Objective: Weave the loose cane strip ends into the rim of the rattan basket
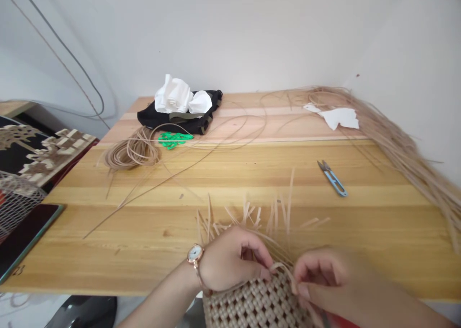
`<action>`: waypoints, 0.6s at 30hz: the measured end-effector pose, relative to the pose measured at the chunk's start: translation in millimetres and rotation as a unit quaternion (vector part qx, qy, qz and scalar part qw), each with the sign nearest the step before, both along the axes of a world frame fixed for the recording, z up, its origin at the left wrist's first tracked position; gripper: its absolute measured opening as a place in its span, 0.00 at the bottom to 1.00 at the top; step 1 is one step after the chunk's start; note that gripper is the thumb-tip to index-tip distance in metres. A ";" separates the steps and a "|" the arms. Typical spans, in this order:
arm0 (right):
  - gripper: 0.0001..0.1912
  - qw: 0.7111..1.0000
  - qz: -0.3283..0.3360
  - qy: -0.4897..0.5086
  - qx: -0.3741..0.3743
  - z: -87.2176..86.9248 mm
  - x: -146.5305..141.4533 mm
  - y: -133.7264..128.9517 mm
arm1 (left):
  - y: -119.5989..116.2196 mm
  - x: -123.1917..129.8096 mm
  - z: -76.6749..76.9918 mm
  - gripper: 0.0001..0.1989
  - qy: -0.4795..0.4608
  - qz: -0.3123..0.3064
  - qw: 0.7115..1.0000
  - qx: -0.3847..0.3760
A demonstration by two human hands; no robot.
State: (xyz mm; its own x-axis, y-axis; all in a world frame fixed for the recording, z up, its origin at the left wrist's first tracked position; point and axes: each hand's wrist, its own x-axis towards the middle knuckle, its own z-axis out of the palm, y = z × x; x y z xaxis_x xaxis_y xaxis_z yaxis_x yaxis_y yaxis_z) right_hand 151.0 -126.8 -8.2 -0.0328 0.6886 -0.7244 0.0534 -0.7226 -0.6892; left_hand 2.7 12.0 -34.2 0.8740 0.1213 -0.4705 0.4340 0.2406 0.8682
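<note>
A woven piece [245,305] of tan cane, with an open checkered weave, is at the bottom middle by the table's near edge. My left hand [234,261], with a watch [195,254] on its wrist, pinches the piece's upper edge between thumb and fingers. A narrow cane strip [284,268] loops up from that edge to my right hand [324,275], which is closed on it and slightly blurred. Loose strip ends [275,215] stick up beyond the edge, behind my hands. A dark thin object under my right hand is too cut off to name.
Blue thread snips [333,180] lie right of centre on the wooden table [144,251]. Cane bundles lie at left [131,150] and right [399,145]. Behind are a black bag [154,121], white paper [173,95] and green cord [175,139]. A phone-like slab [27,239] is at left.
</note>
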 end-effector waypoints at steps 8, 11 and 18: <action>0.10 0.989 -0.114 -0.065 0.075 -21.2 -21.9 10.4 | -1.0 -1.7 -3.6 0.06 0.024 0.047 0.989 -0.136; 0.10 0.975 -0.126 -0.124 0.131 -19.0 -24.9 11.2 | -0.2 -2.1 -1.8 0.05 0.034 0.066 0.984 -0.163; 0.10 0.971 -0.169 -0.106 0.131 -13.3 -29.9 14.7 | -5.1 -0.9 -1.3 0.05 0.046 0.067 0.971 -0.226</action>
State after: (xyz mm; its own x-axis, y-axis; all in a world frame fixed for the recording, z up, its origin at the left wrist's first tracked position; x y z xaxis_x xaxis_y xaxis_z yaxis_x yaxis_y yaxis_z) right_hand 121.1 -112.1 -21.5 0.3577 0.7960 -0.4883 0.0050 -0.5245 -0.8514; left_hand 1.8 6.8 -35.6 0.8166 -0.0059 -0.5772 0.4434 0.6467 0.6206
